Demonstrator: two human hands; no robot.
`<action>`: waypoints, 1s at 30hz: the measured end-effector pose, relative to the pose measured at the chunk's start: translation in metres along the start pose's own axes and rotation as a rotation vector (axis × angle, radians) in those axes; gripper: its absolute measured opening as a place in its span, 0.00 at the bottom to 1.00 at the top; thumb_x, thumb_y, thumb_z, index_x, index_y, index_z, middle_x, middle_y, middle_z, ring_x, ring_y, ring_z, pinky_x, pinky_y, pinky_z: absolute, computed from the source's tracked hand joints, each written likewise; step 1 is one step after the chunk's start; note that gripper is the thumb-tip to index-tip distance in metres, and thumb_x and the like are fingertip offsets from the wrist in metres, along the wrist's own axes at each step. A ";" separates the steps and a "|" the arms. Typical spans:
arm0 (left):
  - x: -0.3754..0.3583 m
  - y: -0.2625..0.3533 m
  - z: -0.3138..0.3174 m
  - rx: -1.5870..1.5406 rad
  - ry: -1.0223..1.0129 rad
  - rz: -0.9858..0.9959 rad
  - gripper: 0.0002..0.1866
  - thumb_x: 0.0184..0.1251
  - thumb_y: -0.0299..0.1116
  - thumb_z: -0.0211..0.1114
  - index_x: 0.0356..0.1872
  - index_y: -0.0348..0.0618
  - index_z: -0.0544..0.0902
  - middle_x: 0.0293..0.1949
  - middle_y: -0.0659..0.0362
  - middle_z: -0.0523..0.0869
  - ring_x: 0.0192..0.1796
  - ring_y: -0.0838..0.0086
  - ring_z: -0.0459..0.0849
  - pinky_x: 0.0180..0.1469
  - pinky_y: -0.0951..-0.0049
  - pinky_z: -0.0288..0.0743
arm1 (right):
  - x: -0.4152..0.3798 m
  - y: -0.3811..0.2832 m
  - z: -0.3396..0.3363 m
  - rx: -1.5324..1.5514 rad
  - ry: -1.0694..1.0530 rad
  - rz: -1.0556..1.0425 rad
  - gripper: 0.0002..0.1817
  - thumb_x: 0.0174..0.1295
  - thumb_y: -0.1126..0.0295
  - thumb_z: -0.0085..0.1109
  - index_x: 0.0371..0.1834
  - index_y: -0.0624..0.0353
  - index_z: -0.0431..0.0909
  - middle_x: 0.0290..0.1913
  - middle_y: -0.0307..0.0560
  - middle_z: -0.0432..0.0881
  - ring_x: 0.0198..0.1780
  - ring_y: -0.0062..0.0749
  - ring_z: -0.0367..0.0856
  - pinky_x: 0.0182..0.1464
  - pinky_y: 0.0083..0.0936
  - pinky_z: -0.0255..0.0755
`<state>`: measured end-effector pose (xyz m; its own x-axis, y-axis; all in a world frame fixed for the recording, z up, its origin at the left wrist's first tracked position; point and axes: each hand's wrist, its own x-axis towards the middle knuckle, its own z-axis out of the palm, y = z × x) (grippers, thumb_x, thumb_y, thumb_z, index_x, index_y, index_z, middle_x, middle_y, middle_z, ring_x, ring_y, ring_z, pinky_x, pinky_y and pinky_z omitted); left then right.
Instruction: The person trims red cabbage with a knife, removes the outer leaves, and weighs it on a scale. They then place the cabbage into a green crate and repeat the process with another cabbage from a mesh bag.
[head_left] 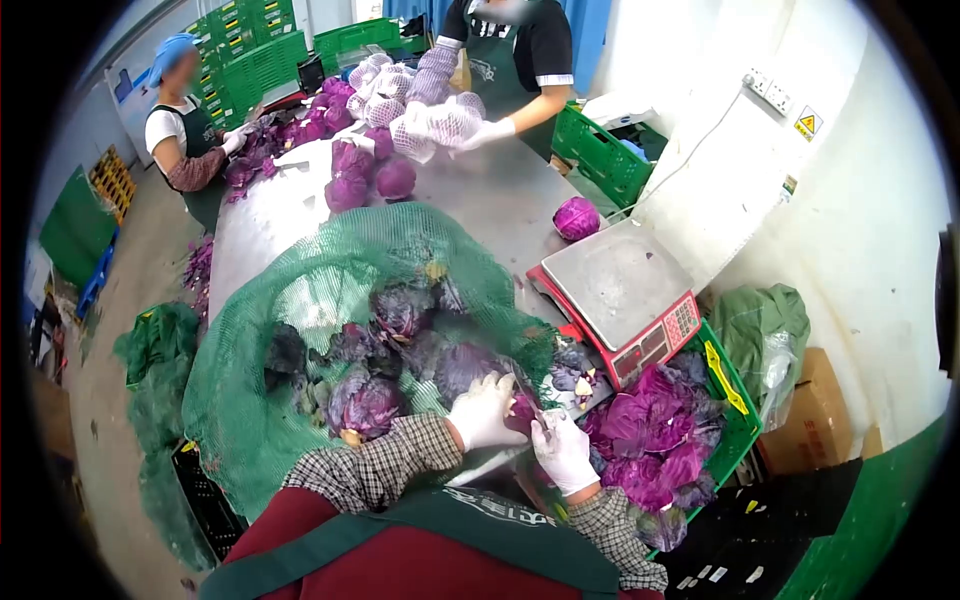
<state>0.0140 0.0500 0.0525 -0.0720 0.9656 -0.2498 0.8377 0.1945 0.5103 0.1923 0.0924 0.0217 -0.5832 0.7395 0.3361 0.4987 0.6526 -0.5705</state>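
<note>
My left hand (487, 412), in a white glove, is closed on a red cabbage (519, 413) low in front of my body. My right hand (563, 452), also gloved, has its fingers curled at the cabbage's right side. A thin dark edge shows between the two hands, but what the right hand grips is too blurred to name. Just beyond lies an open green mesh bag (240, 330), with several dark-leaved red cabbages (366, 403) in it. To the right, a green crate (742, 440) is heaped with loose purple leaves (650, 425).
A red scale (625, 290) with a metal plate stands right of the bag, a single cabbage (577, 218) behind it. Across the metal table (480, 205), one co-worker (515, 70) handles net-wrapped cabbages (385, 95); another (185, 140) works at the left edge among leaves.
</note>
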 end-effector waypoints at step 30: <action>-0.024 -0.035 0.037 -0.015 0.334 0.321 0.51 0.40 0.55 0.78 0.64 0.34 0.67 0.66 0.39 0.66 0.67 0.48 0.68 0.68 0.58 0.64 | 0.010 0.043 0.018 0.739 -0.217 0.396 0.08 0.62 0.70 0.63 0.38 0.64 0.79 0.31 0.44 0.81 0.32 0.27 0.79 0.38 0.24 0.73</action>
<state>0.0061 0.0136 0.0104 0.0172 0.9796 0.2002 0.8386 -0.1232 0.5306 0.1963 0.1248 -0.0124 -0.6018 0.7927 -0.0975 0.1900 0.0236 -0.9815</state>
